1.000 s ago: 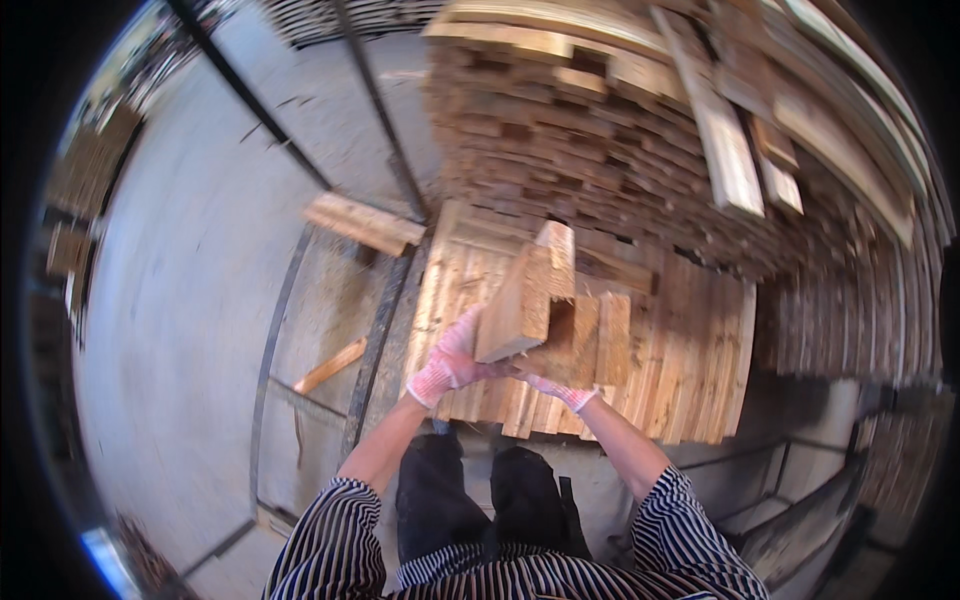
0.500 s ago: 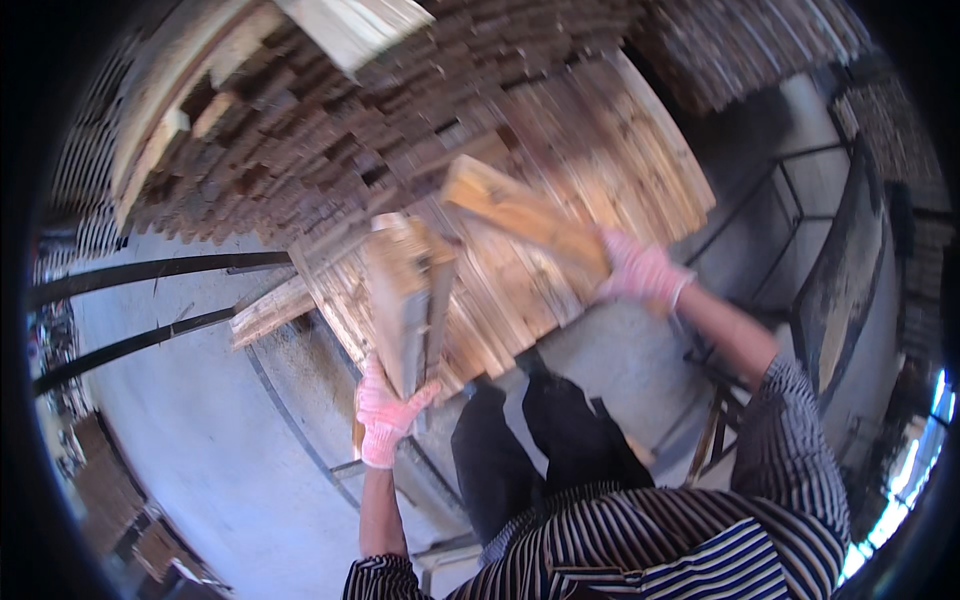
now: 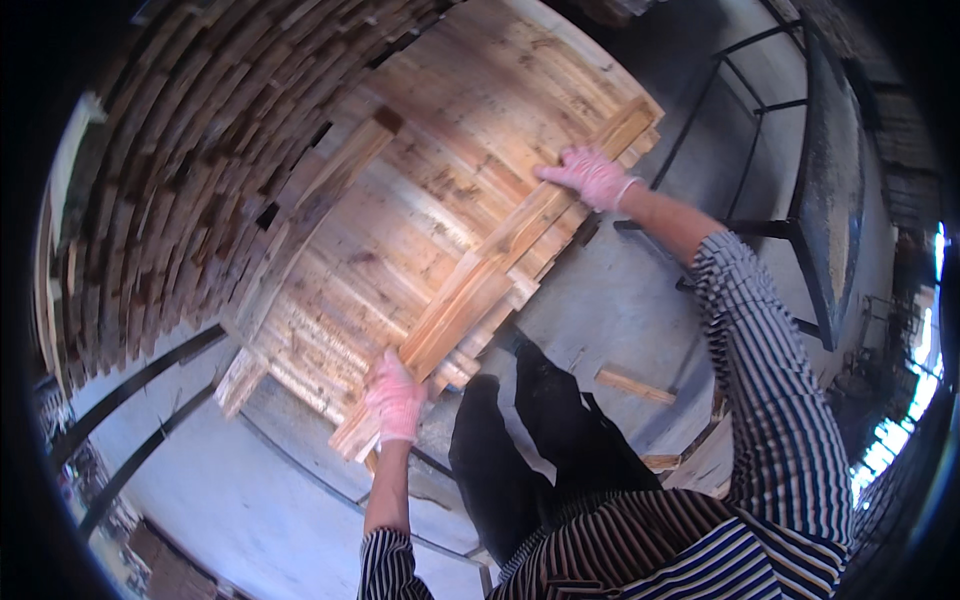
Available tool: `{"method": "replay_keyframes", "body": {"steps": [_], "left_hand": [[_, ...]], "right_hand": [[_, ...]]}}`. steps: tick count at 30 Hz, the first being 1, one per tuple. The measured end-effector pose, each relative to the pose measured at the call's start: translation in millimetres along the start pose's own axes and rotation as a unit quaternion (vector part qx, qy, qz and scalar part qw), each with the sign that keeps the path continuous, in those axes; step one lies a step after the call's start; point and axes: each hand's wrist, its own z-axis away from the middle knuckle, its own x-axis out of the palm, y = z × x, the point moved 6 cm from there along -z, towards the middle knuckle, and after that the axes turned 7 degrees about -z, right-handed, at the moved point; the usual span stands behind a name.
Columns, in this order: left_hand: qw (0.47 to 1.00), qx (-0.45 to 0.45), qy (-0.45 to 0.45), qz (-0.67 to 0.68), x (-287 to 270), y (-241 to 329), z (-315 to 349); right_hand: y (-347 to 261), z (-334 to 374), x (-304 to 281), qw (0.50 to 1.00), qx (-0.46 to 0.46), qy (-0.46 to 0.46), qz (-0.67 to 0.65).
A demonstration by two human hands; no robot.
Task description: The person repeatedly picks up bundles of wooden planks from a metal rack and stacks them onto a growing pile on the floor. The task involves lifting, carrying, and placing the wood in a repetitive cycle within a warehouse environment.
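Observation:
Two wooden strips lie roughly end to end along the near edge of a layer of planks (image 3: 400,230). My left hand (image 3: 393,395), in a pink glove, is closed over the near-left wooden strip (image 3: 450,320) close to its lower end. My right hand (image 3: 592,180), in a matching glove, grips the far-right wooden strip (image 3: 540,215), its fingers reaching across the top. Its fingertips are partly blurred. Another wooden strip (image 3: 330,185) lies across the planks farther back, parallel to the front ones.
A tall stack of boards (image 3: 200,150) rises beyond the planks at the left. Dark metal bars (image 3: 150,370) stick out at the left. To the right stands a metal frame table (image 3: 835,180). A loose wood piece (image 3: 635,385) lies on the floor near my legs.
Both hands have brought their wood pieces down from the air onto the planks' near edge, turning them into one line. My view has also shifted.

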Motion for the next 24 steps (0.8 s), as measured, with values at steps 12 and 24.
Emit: {"method": "replay_keyframes", "body": {"steps": [12,24], "left_hand": [[0.998,0.034,0.021,0.054,10,-29,7],[0.999,0.050,-0.017,0.012,11,14,-7]], "right_hand": [[17,13,13,0.996,0.066,-0.041,-0.051],[69,14,44,0.990,0.120,0.048,-0.058]]}}
